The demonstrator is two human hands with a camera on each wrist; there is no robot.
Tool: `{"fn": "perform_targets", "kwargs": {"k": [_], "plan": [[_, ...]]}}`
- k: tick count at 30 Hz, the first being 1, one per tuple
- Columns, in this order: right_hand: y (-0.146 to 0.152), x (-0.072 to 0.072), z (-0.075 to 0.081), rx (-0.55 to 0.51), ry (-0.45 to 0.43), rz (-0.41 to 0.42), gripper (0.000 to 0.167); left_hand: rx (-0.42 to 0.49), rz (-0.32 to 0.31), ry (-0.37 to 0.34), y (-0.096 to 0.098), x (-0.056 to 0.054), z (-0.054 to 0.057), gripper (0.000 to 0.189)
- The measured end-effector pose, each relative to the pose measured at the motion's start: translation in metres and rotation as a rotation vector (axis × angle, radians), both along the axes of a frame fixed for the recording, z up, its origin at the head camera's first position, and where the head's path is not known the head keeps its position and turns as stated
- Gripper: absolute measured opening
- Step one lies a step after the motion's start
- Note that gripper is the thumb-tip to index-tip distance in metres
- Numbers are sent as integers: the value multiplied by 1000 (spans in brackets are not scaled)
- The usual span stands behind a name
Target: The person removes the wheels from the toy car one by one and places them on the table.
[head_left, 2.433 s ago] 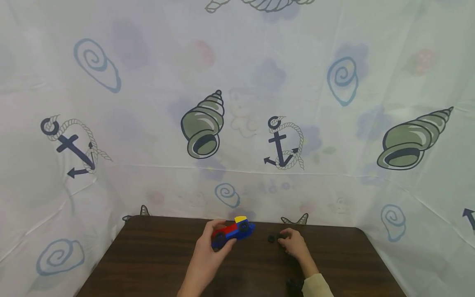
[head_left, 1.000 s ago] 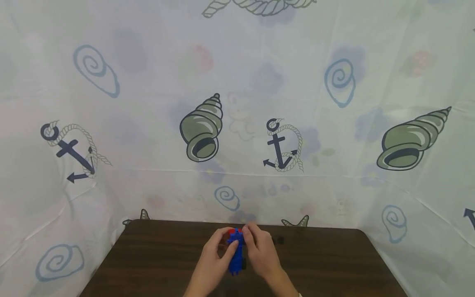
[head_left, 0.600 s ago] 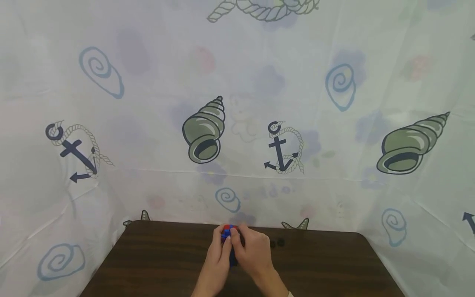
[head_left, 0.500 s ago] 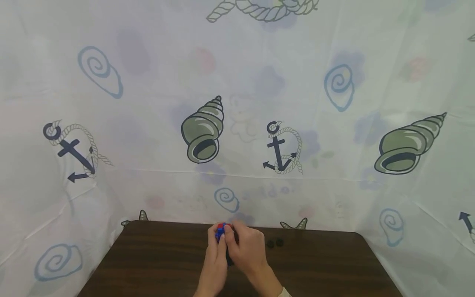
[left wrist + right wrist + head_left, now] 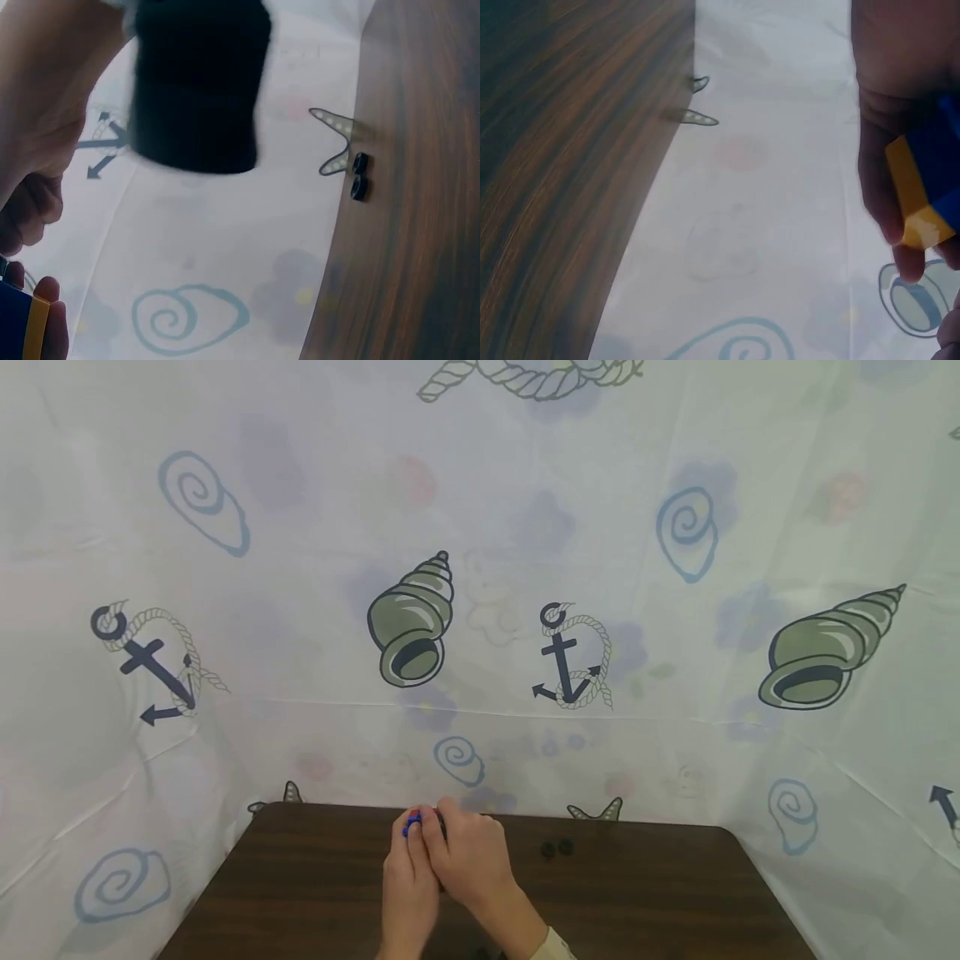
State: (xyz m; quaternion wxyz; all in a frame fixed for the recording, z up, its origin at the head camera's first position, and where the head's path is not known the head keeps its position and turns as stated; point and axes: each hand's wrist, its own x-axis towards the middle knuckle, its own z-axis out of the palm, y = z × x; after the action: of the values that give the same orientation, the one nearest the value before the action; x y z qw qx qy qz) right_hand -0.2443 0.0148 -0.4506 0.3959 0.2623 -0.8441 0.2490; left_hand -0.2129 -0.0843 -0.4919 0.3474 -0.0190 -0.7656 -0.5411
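In the head view both hands meet left of the middle, over the far part of the table. My left hand (image 5: 409, 877) grips a toy car (image 5: 412, 824) of blue, red and yellow blocks, mostly hidden by fingers. My right hand (image 5: 474, 860) lies against the left one, its fingers curled over the car's near right side; whatever is under them is hidden. The right wrist view shows the car's dark blue body (image 5: 934, 169) with a yellow piece, beside the left fingers. At the left wrist view's lower left edge, fingers wrap the blue and yellow car (image 5: 15, 319).
Two small black wheels (image 5: 557, 847) lie together on the dark wooden table (image 5: 637, 893), right of the hands. A white printed cloth (image 5: 495, 527) hangs behind and at the sides. A black block (image 5: 199, 90) fills the left wrist view's top.
The right hand has left the spot by the small wheels and joined the left at the car. The car has been turned; both hands have since shifted left together and cover more of it.
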Motion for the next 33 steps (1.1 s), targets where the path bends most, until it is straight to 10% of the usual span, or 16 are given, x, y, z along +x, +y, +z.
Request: {"fn": "perform_targets", "kwargs": {"k": [15,25,33], "plan": [[7,-14,-11,-18,208,157,30,-126,-83,-3,-12,3,10,25],[13,-9,-7,-195,239,282,26,49,-326,-87,-11,11,24,35],[15,-1,-15,-239,75,303,8,282,-459,-91,-11,15,26,34]]}}
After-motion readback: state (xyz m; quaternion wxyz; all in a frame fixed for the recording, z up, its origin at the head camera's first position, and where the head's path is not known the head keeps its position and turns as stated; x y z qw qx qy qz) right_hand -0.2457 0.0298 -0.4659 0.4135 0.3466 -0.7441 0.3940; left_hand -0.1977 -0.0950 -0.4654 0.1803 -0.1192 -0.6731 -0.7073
